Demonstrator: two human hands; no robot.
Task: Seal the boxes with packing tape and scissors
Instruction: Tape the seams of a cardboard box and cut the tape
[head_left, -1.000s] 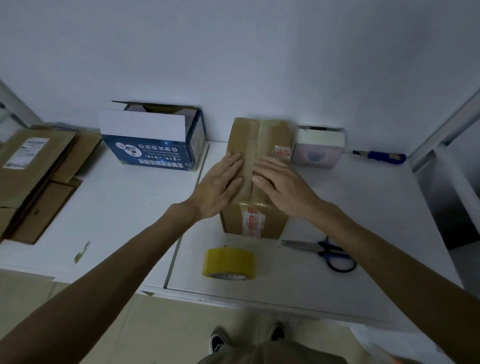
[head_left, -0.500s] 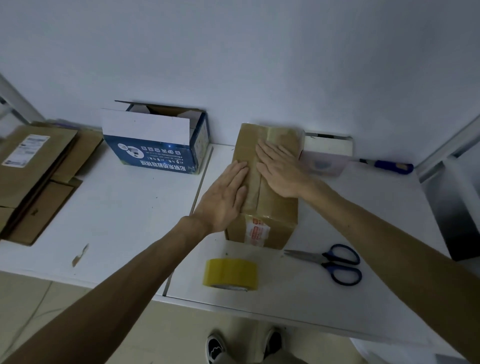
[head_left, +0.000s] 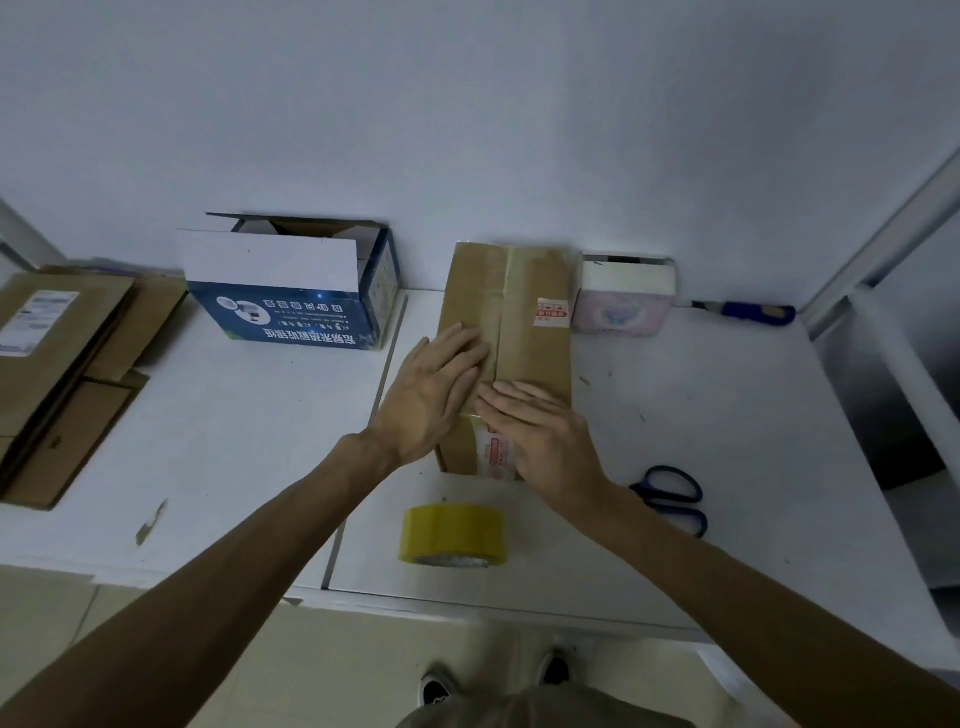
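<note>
A: Start at the left. What's on the bench (head_left: 234, 441)?

B: A heap of flattened cardboard (head_left: 52, 364) at the far left; I can't count the sheets. Next comes one blue-and-white box (head_left: 291, 306) with its flaps up, not yet sealed.

A: And the hands?

B: The left hand (head_left: 431, 395) lies flat, fingers straight, on the left half of the top of the brown box (head_left: 524, 317). The right hand (head_left: 545, 441) is flat too, laid across the taped seam at the near end. Neither holds anything.

A: How does that box lie?

B: Straight ahead of both hands, its long axis running from the person toward the wall, with the tape strip along it. The right hand is nearer the near edge, where the tape folds down the front face. I'd judge it the one to rub that end down.

A: Tools?

B: One tape roll (head_left: 452, 535) just this side of the box, between the forearms. One pair of scissors (head_left: 667, 503) right of the box, partly hidden by the right forearm.

A: Further right?

B: One small pink-and-white box (head_left: 623, 301) against the wall, close beside the brown one; I can't tell if they touch. Beyond it, one blue-handled tool (head_left: 753, 313).

A: Boxes standing?

B: Three.
</note>
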